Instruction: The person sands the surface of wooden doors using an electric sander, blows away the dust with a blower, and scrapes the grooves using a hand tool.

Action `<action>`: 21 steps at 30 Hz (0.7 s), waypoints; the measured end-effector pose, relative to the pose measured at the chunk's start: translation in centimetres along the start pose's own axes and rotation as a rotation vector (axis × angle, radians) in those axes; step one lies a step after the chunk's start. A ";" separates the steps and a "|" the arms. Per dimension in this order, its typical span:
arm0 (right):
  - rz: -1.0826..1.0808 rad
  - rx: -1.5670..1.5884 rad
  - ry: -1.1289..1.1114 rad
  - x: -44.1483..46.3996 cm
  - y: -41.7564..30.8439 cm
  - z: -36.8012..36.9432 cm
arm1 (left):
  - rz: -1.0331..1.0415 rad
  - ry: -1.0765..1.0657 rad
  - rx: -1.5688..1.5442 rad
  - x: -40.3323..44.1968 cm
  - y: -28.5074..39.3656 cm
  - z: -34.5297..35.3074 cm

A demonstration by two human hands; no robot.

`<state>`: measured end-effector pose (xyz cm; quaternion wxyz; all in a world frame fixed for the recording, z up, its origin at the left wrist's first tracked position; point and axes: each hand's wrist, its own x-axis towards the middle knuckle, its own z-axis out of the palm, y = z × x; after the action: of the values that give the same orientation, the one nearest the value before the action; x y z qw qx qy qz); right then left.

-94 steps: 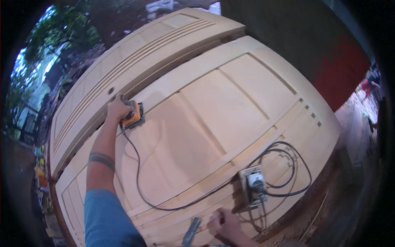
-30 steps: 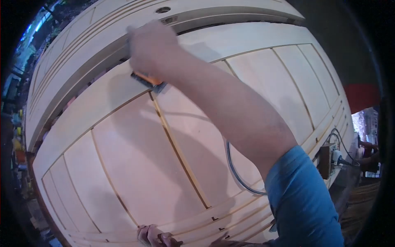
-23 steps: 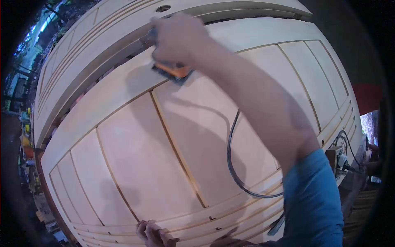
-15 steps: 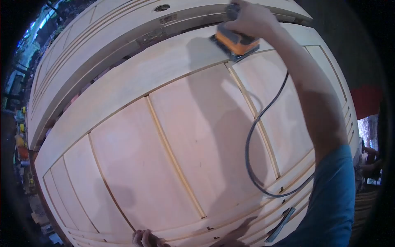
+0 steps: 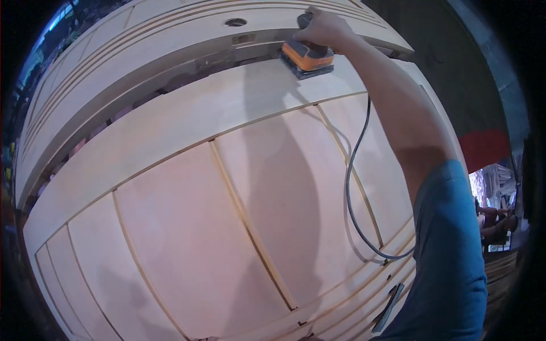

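Note:
My right hand (image 5: 327, 29) is wrapped round the dark top grip of an orange and black power sander (image 5: 307, 57). Its pad rests on the upper rail of a pale wooden door panel (image 5: 170, 113), beside the gap to a second panel. From the sander a dark cable (image 5: 354, 204) curves down over the panel and passes behind my blue sleeve. Only a sliver of my left hand (image 5: 208, 339) shows at the bottom edge; its fingers cannot be made out.
A second grooved wooden panel (image 5: 187, 50) with a round hole (image 5: 235, 23) lies beyond the first. Near the lower right, a dark flat tool (image 5: 389, 310) rests on the grooved strips. A person's arm (image 5: 499, 227) shows at the far right, below a red patch (image 5: 483, 149).
The sander was in my left hand at first and is now in my right. It has since moved right along the rail, then slightly back. My left hand has mostly dropped out of view.

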<state>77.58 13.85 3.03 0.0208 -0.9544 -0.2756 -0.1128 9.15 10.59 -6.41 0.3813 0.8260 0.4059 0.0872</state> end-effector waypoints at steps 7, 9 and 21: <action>-0.078 -0.018 0.011 -1.4 -10.9 -1.2 | 0.278 0.050 0.230 2.7 2.8 -1.2; -0.094 0.003 -0.011 -2.9 -14.1 -2.2 | 0.263 0.034 0.179 2.2 2.1 -1.1; -0.226 0.240 -0.103 -7.6 -32.2 -2.7 | 0.223 0.040 0.185 2.4 2.0 -1.7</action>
<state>53.67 36.83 3.23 0.1076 -0.9126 -0.3932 -0.0318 11.16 12.54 -4.20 0.2833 0.8957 0.3254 0.1075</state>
